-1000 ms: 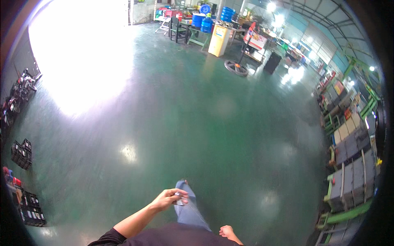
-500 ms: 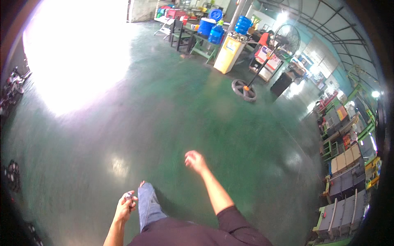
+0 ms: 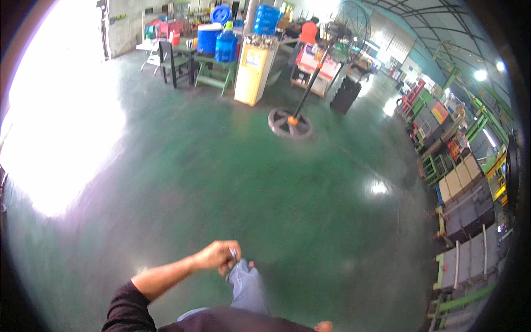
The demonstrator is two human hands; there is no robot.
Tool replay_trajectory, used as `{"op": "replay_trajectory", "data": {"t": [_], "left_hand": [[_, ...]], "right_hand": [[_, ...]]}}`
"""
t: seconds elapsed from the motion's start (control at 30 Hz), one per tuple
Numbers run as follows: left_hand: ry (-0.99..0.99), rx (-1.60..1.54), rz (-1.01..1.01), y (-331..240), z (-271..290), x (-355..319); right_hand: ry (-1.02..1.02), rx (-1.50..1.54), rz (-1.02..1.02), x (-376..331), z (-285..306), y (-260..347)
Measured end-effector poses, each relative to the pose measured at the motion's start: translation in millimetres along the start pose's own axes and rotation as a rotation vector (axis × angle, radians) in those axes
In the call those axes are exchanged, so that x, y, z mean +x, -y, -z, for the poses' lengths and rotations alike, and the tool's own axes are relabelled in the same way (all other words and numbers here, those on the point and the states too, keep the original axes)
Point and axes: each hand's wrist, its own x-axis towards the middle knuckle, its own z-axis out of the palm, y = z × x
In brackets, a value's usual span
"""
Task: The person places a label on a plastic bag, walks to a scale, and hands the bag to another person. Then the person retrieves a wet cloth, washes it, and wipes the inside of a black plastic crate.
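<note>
We cross the green floor (image 3: pixel 232 182), left hand (image 3: pixel 217 255) curled round a small metal thing (image 3: pixel 233 253)

A moment ago our right arm swung ahead; now the left leads above our knee (image 3: pixel 246 285), fingers narrow and pinching the small thing. Only a sliver of the right hand (image 3: pixel 323 326) shows at the bottom edge, so we cannot tell its fingers. The fan stand (image 3: pixel 290 123) and yellow cabinet (image 3: pixel 251 74) look nearer

Daylight blows out the floor (image 3: pixel 276 188) at its left edge; lamp glare spots its right; edges bend, slightly blurred.
</note>
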Motion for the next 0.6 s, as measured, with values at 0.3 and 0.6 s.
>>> {"op": "replay_trajectory", "data": {"t": [0.3,0.6], "left_hand": [[0.101,-0.364,0.162,-57.7,19.0,181.5],[-0.297,-0.303,0.091,-93.5,264.3,214.6]], "right_hand": [[-0.085,1.384,0.665,215.2,453.5,345.0],[-0.082,0.989,0.677,371.9,599.5,496.7]]}}
